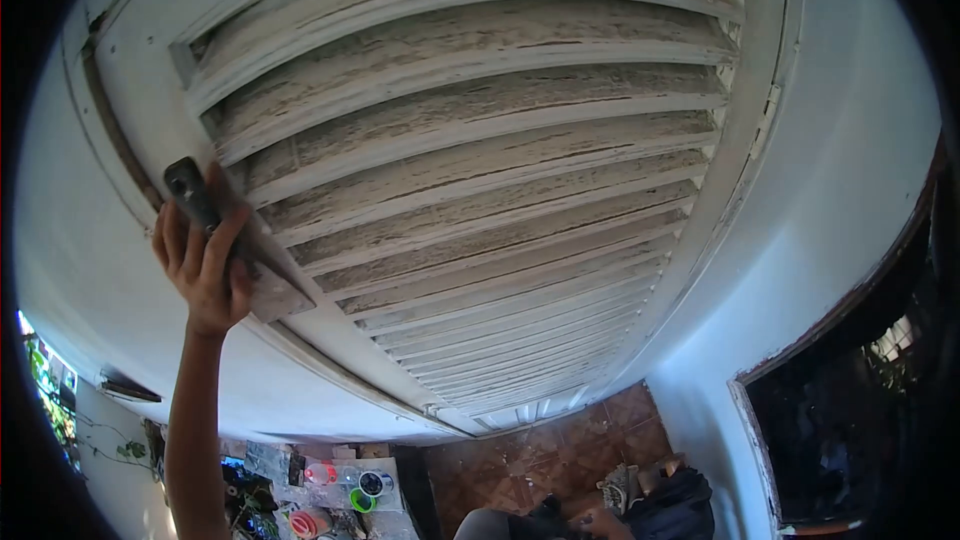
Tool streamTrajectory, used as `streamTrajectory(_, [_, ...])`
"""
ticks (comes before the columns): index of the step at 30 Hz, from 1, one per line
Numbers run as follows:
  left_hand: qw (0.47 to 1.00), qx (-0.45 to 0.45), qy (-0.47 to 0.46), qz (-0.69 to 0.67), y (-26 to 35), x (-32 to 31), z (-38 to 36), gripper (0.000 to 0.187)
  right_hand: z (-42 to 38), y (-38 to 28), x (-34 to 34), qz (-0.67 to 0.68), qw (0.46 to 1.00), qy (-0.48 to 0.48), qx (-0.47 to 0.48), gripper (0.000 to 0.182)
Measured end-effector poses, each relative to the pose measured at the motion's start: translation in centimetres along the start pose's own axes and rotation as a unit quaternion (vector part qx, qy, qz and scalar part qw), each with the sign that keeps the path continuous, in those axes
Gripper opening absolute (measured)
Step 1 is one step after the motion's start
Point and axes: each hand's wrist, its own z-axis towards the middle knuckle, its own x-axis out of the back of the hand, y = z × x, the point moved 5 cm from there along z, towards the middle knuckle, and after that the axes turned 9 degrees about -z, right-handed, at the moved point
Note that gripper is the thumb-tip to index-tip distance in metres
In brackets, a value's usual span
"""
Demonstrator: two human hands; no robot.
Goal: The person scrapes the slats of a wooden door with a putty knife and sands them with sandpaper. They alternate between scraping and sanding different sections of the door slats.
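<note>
My left hand is raised at the left, its fingers wrapped round the dark handle of a plastering trowel. The trowel's flat, greyish blade lies along the left upright of a white louvred door, slanting down to the right. Beside the blade are the ends of the slats, whose paint is worn and streaked with brown. My right hand does not show in the view.
White walls flank the door, with a dark-framed opening at the right. Below left, a table bears jars, a green ring and red-and-white containers. A dark bag lies on the brown tiled floor.
</note>
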Motion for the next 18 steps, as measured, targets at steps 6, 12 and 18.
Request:
streamTrajectory(6, [1.000,-0.017,-0.002,-0.002,-0.1,-0.2,0.0,0.043,-2.3,2.4,-2.2,0.056,0.989,0.047,-0.129,0.042])
streamTrajectory(12, [1.000,-0.015,0.012,0.025,-0.4,-0.3,-0.2,0.045,-1.6,1.2,-5.3,0.071,0.984,0.095,-0.131,0.046])
streamTrajectory(18, [0.999,-0.030,0.012,0.013,-0.5,-0.3,0.0,0.049,3.6,-3.2,-2.3,0.054,0.984,0.144,-0.089,0.044])
